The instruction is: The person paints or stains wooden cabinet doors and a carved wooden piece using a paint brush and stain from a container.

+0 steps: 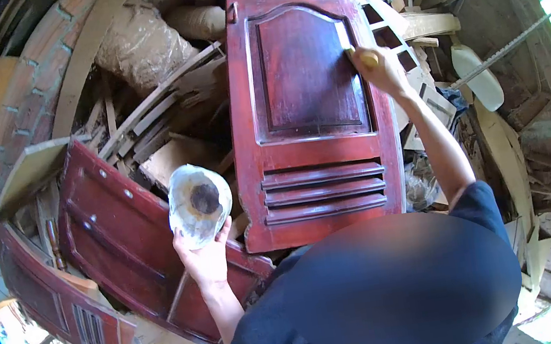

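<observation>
My left hand [205,261] is closed around the lower edge of a whitish, bowl-like container [184,191] with a dark patch of liquid at its bottom. The container is tilted toward the camera, left of a dark red wooden cabinet door [314,151]. My right hand [382,73] grips what looks like a paintbrush [369,60], showing a yellowish rounded handle end. Its tip is at the right edge of the door's raised panel [307,70]; the bristles are mostly hidden. Three horizontal slats [323,192] cross the lower door.
More red door panels [108,222] lean at the left, one with vertical slats [89,329]. Wood scraps [156,111] and plastic-wrapped bags [141,47] are piled behind. A white plastic container [476,76] and long boards [502,156] stand at the right, near a brick wall [544,95].
</observation>
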A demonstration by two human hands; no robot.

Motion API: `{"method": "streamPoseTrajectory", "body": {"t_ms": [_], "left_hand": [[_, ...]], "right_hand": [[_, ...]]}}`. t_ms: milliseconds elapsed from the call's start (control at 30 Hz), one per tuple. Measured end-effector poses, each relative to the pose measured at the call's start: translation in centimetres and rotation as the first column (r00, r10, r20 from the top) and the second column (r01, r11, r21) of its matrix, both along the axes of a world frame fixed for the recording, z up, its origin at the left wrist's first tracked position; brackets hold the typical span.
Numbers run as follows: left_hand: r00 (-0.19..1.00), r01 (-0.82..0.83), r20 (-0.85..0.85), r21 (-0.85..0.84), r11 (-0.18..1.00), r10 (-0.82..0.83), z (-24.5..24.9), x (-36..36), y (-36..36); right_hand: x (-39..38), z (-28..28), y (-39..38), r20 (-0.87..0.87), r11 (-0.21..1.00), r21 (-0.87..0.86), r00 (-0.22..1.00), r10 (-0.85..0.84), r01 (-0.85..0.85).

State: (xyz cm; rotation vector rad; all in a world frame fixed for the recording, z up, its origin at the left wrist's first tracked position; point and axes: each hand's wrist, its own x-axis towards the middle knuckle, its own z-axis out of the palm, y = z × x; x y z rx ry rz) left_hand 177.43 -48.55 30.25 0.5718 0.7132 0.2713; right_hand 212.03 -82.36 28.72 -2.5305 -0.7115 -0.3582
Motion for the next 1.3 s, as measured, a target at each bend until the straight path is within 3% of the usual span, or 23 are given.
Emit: {"method": "streamPoseTrajectory", "body": {"t_ms": [67,133,200,233,333,400,467,533,600,667,733,867,933,1000,1033,1067,1100,1133,1167,1200,1267,1300], "left_hand": [[0.996,0.042,0.077,-0.022,0.999,-0.041,-0.4,-0.3,0.3],[1.0,0.024,0.0,0.031,0.999,-0.024,0.4,-0.2,-0.2],[0.998,0.043,0.044,0.071,0.997,-0.047,0.3,-0.9,-0.1],[0.998,0.042,0.05,0.091,0.995,-0.046,0.3,-1.3,-0.1],[0.996,0.065,0.061,0.112,0.992,-0.072,0.2,-2.1,0.1],[0.995,0.081,0.055,0.116,0.99,-0.088,0.5,-2.6,0.0],[0.991,0.087,0.086,0.131,0.988,-0.099,1.2,-3.0,-0.3],[0.989,0.1,0.092,0.16,0.982,-0.116,1.8,-3.9,-0.8],[0.991,0.052,0.116,0.168,0.984,-0.072,2.1,-4.6,-1.4],[0.989,0.069,0.118,0.153,0.986,-0.088,1.9,-5.4,-1.8],[0.989,0.086,0.108,0.124,0.989,-0.099,1.7,-6.0,-2.4],[0.984,0.127,0.115,0.084,0.988,-0.136,0.9,-6.7,-2.8],[0.98,0.158,0.107,0.086,0.984,-0.167,0.8,-6.5,-2.7],[0.973,0.19,0.119,0.081,0.978,-0.199,1.1,-6.1,-2.4],[0.977,0.164,0.122,0.085,0.983,-0.173,1.4,-5.9,-2.4],[0.98,0.143,0.125,0.088,0.986,-0.154,1.7,-5.6,-2.4],[0.973,0.154,0.16,0.085,0.984,-0.166,1.8,-5.5,-2.2],[0.974,0.156,0.153,0.093,0.983,-0.169,2.3,-5.2,-2.2],[0.969,0.169,0.166,0.097,0.981,-0.184,2.5,-5.1,-2.2],[0.965,0.179,0.175,0.101,0.979,-0.195,2.8,-5.1,-2.2],[0.959,0.199,0.181,0.111,0.974,-0.216,3.4,-5.0,-2.6],[0.958,0.199,0.186,0.112,0.974,-0.217,3.8,-5.1,-3.0]], "right_hand": [[-5.4,1.7,1.2,-0.111,0.999,-0.043,0.994,0.019,-0.023],[-8.7,2.0,1.1,-0.17,0.992,-0.117,0.985,0.028,-0.049],[-11.7,3.6,2.0,-0.262,0.994,-0.112,0.965,-0.009,-0.021],[-12.7,3.8,2.6,-0.228,0.997,-0.07,0.974,0.002,-0.018],[-15.3,6.0,6.9,-0.418,0.985,0.169,0.904,0.087,-0.017],[-16.0,3.2,10.9,-0.2,0.927,0.359,0.961,0.193,-0.111],[-15.3,1.2,15.0,-0.183,0.883,0.433,0.941,0.286,-0.184],[-14.5,0.5,17.6,-0.217,0.92,0.362,0.946,0.24,-0.15],[-14.2,0.8,16.5,-0.197,0.878,0.455,0.944,0.264,-0.151],[-13.5,-0.1,12.9,-0.275,0.899,0.426,0.931,0.241,-0.107],[-13.1,-0.1,7.8,-0.52,0.892,0.44,0.839,0.16,0.103],[-14.2,2.7,-2.3,-0.458,0.936,0.196,0.871,-0.178,0.294],[-14.2,2.4,-5.5,-0.52,0.884,0.228,0.819,-0.243,0.408],[-15.0,1.7,-5.2,-0.314,0.914,0.237,0.916,-0.248,0.329],[-15.9,2.4,-3.3,-0.241,0.938,0.068,0.918,-0.316,0.341],[-16.5,1.8,-1.7,-0.152,0.969,0.058,0.961,-0.23,0.241],[-18.0,3.0,1.2,-0.238,0.972,0.057,0.949,-0.207,0.227],[-19.0,1.7,3.7,-0.129,0.941,0.305,0.985,-0.111,0.146],[-19.6,2.2,6.0,-0.288,0.956,0.283,0.958,0.009,0.076],[-20.6,2.3,8.6,-0.383,0.923,0.373,0.922,0.06,0.095],[-22.7,1.7,12.1,-0.295,0.898,0.438,0.939,0.176,-0.031],[-23.5,1.9,12.7,-0.317,0.898,0.44,0.933,0.171,-0.015]]}}
